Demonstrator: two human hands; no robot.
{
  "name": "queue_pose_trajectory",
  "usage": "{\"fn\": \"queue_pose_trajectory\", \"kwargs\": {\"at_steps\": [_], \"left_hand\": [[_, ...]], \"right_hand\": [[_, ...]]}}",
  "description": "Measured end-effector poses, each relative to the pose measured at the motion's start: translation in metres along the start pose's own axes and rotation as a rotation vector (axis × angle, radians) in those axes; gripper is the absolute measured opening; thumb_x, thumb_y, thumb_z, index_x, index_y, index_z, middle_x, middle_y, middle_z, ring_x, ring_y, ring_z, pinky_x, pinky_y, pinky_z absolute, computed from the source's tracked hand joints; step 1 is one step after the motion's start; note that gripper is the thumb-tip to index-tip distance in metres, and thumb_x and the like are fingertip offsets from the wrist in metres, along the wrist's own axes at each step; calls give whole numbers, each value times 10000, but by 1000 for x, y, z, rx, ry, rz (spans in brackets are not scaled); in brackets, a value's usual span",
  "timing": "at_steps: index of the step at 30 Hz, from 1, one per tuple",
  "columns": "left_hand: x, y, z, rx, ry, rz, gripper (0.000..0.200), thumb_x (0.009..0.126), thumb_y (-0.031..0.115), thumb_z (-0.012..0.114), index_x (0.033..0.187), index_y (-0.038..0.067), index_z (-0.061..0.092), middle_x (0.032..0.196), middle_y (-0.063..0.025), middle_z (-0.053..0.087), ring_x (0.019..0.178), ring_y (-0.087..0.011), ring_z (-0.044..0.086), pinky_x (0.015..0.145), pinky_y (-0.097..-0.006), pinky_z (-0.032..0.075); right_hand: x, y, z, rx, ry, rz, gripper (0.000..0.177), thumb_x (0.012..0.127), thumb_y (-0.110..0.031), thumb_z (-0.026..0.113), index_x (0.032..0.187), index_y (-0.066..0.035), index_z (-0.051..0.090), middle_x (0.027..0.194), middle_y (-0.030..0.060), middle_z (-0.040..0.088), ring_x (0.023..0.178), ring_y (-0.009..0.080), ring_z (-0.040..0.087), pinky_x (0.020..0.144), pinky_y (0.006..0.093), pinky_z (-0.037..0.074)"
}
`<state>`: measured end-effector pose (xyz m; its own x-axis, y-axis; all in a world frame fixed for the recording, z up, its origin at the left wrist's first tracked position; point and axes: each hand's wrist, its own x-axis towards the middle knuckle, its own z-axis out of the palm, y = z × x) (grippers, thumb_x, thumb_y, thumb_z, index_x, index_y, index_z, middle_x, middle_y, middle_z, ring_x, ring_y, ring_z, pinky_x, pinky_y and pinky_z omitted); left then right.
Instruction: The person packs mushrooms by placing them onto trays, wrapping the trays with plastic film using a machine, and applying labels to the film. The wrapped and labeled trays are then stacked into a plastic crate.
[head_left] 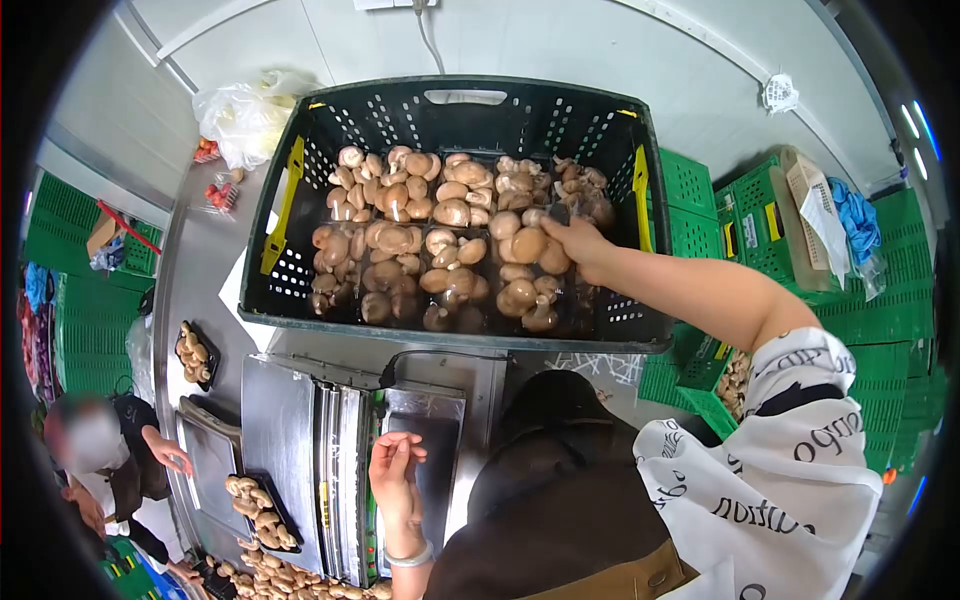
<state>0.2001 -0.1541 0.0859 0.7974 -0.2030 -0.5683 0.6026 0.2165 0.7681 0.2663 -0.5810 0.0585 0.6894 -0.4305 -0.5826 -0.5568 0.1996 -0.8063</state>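
My right hand [582, 247] reaches into a black crate [460, 335], its fingers closed at the corner of a wrapped tray of mushrooms [527, 246]. A small dark piece shows at the fingertips; it may be the tray's corner. Around it in the crate lie several more film-wrapped packs of brown mushrooms [452, 204], set in two rows. My left hand [396, 478] is raised beside the wrapping machine [285, 400], fingers loosely bent and apart, holding nothing. Left of it, a black tray of mushrooms [262, 512] rests on the machine's metal surface.
Loose mushrooms [285, 578] are heaped at the bottom. Another filled tray [194, 356] sits on the steel table at left, near a co-worker's hand [170, 452]. Green crates [690, 225] are stacked at right. A plastic bag [245, 115] and red produce packs [221, 193] stand back left.
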Motion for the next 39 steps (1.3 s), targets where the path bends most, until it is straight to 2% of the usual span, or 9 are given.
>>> {"fn": "queue_pose_trajectory", "kwargs": {"at_steps": [11,15,19,20,22,23,27,31,39], "left_hand": [[-12,5,-12,-74,62,39,63,938,57,563,999,46,572,941,-72,634,765,-120,577,731,-242,473],[-21,-1,-34,-92,101,74,60,934,68,576,992,54,580,937,-66,640,761,-111,581,723,-232,467],[-28,9,-43,-58,136,105,63,936,73,567,991,47,584,952,-75,639,772,-131,584,752,-254,469],[-30,17,-48,3,123,152,56,933,79,570,968,37,583,952,-73,627,785,-131,580,761,-260,468],[-35,32,-72,102,154,266,80,930,92,582,980,31,588,962,-64,634,837,-126,587,784,-268,470],[-40,35,-94,140,189,324,109,928,99,590,1016,35,595,973,-56,653,876,-122,598,799,-269,474],[-52,57,-193,568,954,763,203,923,117,604,1084,-6,587,1020,-85,653,953,-178,605,873,-323,470],[-57,66,-278,869,1242,694,382,907,204,611,1238,18,570,1230,-186,581,1151,-333,533,990,-397,407],[-18,36,-315,963,998,720,372,846,292,627,1143,70,662,1261,-119,599,1214,-334,482,1062,-442,317]], "right_hand": [[16,29,-16,-617,38,155,846,830,-514,656,1343,96,373,1352,288,456,1240,315,490,984,379,419],[-35,-49,-5,-1295,8,-811,659,751,-333,773,1203,7,435,1199,198,496,1054,392,553,860,431,474],[14,-14,24,-1531,-548,-890,687,661,-221,807,1200,-33,426,1190,184,475,1089,381,524,883,440,454],[45,4,21,-1403,-603,-1107,686,611,-203,827,1159,-38,448,1162,187,495,1076,386,524,859,441,467],[29,-24,47,-1582,-586,-695,653,583,-192,829,1101,-33,464,1116,188,522,1062,396,528,845,443,472],[37,-18,40,-1559,-599,-807,617,582,-181,813,1074,-34,471,1091,195,535,1040,390,546,829,447,473],[-29,-91,72,-1598,-439,-791,305,742,-140,714,994,-42,573,864,153,633,820,311,643,734,386,500],[-105,-129,169,-835,-115,-1064,125,867,-39,611,990,-14,613,844,81,658,762,125,618,704,254,483],[-192,-23,411,-816,-1046,-1572,423,823,-246,687,1159,-24,559,1272,159,531,1192,342,475,1013,418,387]]}}
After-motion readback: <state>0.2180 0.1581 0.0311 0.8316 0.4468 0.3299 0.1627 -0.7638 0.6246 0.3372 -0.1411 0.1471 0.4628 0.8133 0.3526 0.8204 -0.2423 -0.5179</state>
